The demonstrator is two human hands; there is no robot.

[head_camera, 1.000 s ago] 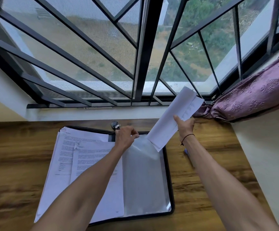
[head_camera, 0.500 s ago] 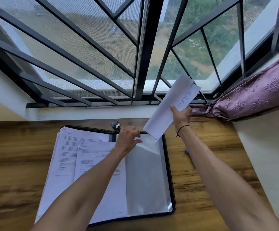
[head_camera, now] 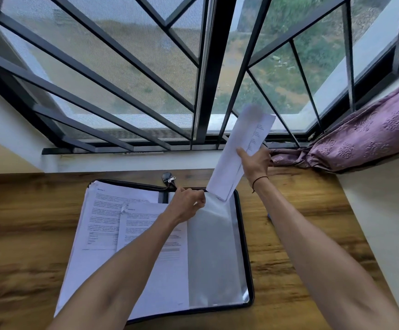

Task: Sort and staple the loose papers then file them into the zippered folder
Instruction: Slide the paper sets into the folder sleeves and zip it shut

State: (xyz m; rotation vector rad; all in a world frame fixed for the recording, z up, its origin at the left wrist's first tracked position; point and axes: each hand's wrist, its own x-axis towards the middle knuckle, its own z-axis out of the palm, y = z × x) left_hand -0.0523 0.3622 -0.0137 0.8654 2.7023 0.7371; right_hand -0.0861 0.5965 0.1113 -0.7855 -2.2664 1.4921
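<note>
- Sheet (head_camera: pixel 242 151): top corner motion-blurred; print too small to read.
- Left hand (head_camera: pixel 187 205): grip on the sleeve (head_camera: pixel 214 253) edge unclear; fingertips hidden behind the knuckles.
- Stacked pages (head_camera: pixel 103 225): text illegible; lower part covered by the left forearm.
- Blue item (head_camera: pixel 270 216) on the counter (head_camera: pixel 26 234): mostly hidden behind the right forearm, unidentifiable.
- Both arms: cut off at the bottom edge.

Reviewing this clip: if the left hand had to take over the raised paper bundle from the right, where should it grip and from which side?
Probably the free long left edge of the paper bundle, approached from the left. The right hand pinches its right edge midway, the bundle stands tilted above the open zippered folder, and its lower corner already touches the clear sleeve.
</note>
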